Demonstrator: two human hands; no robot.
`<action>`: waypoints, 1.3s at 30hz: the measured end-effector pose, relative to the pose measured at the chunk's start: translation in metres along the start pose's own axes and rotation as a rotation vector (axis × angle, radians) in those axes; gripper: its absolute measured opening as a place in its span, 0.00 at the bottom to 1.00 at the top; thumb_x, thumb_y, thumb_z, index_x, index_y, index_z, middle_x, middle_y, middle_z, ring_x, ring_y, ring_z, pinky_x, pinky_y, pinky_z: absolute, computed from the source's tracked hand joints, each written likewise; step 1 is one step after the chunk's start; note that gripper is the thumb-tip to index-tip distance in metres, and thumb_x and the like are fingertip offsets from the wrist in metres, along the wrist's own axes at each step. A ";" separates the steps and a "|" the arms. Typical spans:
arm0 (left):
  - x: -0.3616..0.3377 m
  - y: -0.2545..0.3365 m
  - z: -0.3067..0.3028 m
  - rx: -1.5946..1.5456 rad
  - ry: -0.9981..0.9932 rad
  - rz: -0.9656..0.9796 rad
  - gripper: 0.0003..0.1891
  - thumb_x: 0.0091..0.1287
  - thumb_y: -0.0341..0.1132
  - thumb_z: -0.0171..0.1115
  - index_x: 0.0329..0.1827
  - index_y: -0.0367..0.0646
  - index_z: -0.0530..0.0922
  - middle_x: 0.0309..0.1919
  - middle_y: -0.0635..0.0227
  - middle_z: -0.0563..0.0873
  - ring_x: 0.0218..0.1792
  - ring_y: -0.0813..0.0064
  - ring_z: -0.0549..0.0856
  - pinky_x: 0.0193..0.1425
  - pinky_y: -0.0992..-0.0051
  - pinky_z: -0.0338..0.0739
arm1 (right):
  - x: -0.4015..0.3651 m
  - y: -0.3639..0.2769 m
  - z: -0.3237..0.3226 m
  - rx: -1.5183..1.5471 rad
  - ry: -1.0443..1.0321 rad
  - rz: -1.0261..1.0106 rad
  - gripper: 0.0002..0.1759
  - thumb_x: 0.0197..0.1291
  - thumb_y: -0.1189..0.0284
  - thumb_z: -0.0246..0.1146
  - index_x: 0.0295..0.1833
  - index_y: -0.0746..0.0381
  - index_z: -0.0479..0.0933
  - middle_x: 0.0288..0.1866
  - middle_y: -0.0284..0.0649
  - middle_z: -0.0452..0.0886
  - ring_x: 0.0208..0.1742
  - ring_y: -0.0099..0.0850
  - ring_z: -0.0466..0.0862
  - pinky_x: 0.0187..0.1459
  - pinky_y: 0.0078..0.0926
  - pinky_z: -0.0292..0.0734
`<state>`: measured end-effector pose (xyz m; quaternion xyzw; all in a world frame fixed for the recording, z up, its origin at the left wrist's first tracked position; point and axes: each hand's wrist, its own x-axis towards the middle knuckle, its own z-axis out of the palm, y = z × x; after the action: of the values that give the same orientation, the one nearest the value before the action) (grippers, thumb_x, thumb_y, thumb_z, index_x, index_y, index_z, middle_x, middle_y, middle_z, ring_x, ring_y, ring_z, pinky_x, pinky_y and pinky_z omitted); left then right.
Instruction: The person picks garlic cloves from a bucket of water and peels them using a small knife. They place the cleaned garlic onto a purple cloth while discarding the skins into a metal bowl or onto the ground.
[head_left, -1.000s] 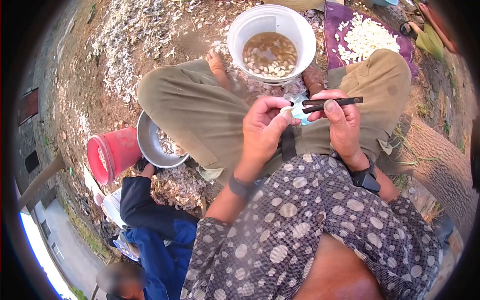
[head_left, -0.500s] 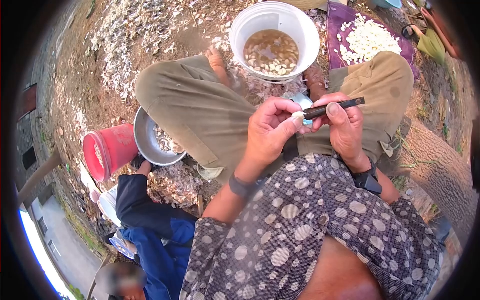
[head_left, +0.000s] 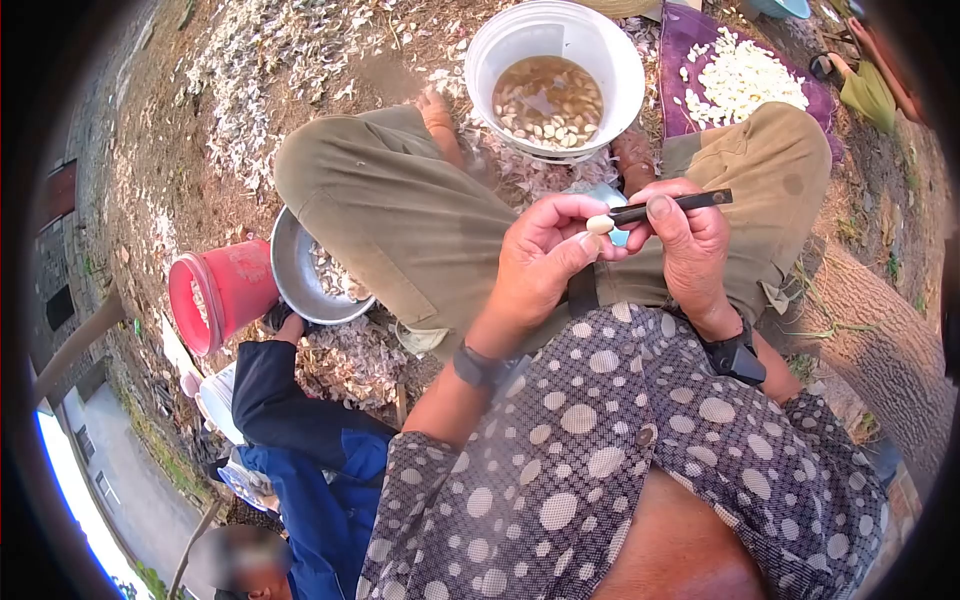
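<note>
Pinched between the thumb and fingers of my left hand [head_left: 548, 250] is a pale garlic clove [head_left: 600, 224]. My right hand [head_left: 685, 240] grips a dark-handled knife [head_left: 690, 201], whose near end points at the clove. Both hands are close together above my lap. Beyond them stands a white bucket [head_left: 625, 75] with brownish water and cloves inside. Peeled cloves [head_left: 745, 80] lie on a purple cloth [head_left: 680, 40] at the upper right.
A metal bowl [head_left: 290, 265] and a red bucket [head_left: 235, 290] stand at the left, beside a co-worker in blue [head_left: 320, 500]. Peelings [head_left: 250, 120] litter the ground. A tree trunk [head_left: 870, 350] is at the right. Another person's leg [head_left: 868, 95] shows at the upper right.
The clove shows more fully between my left fingertips, and the knife has shifted slightly relative to it. The whole view has moved a little.
</note>
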<state>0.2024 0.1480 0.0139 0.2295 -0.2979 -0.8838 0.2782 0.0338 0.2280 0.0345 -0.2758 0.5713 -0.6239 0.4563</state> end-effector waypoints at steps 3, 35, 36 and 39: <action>0.001 -0.003 0.004 0.055 0.057 -0.019 0.13 0.70 0.23 0.67 0.55 0.36 0.77 0.49 0.65 0.84 0.49 0.77 0.85 0.57 0.75 0.82 | -0.003 0.001 0.002 -0.161 -0.006 -0.055 0.07 0.74 0.74 0.62 0.46 0.68 0.81 0.38 0.35 0.84 0.33 0.18 0.83 0.34 0.18 0.81; 0.211 0.009 0.189 0.626 -0.247 -0.004 0.20 0.79 0.39 0.60 0.65 0.33 0.75 0.44 0.58 0.87 0.42 0.71 0.89 0.40 0.74 0.86 | -0.020 -0.024 -0.105 -0.264 0.430 0.187 0.13 0.68 0.68 0.66 0.41 0.69 0.81 0.26 0.41 0.82 0.27 0.26 0.80 0.33 0.30 0.76; 0.223 0.000 0.196 0.630 -0.261 -0.029 0.21 0.79 0.41 0.60 0.65 0.33 0.75 0.45 0.58 0.88 0.43 0.70 0.90 0.40 0.74 0.86 | -0.022 -0.026 -0.107 -0.315 0.429 0.192 0.12 0.68 0.68 0.66 0.41 0.69 0.82 0.27 0.42 0.82 0.26 0.29 0.80 0.33 0.31 0.76; 0.240 -0.009 0.192 0.665 -0.286 -0.135 0.22 0.81 0.43 0.57 0.66 0.33 0.75 0.47 0.58 0.88 0.46 0.70 0.90 0.40 0.75 0.85 | -0.024 -0.019 -0.110 -0.410 0.407 0.100 0.11 0.66 0.70 0.67 0.39 0.69 0.82 0.29 0.45 0.83 0.26 0.36 0.82 0.33 0.32 0.77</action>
<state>-0.0882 0.0793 0.0882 0.2005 -0.5892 -0.7781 0.0849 -0.0560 0.2985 0.0356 -0.2029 0.7781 -0.5148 0.2974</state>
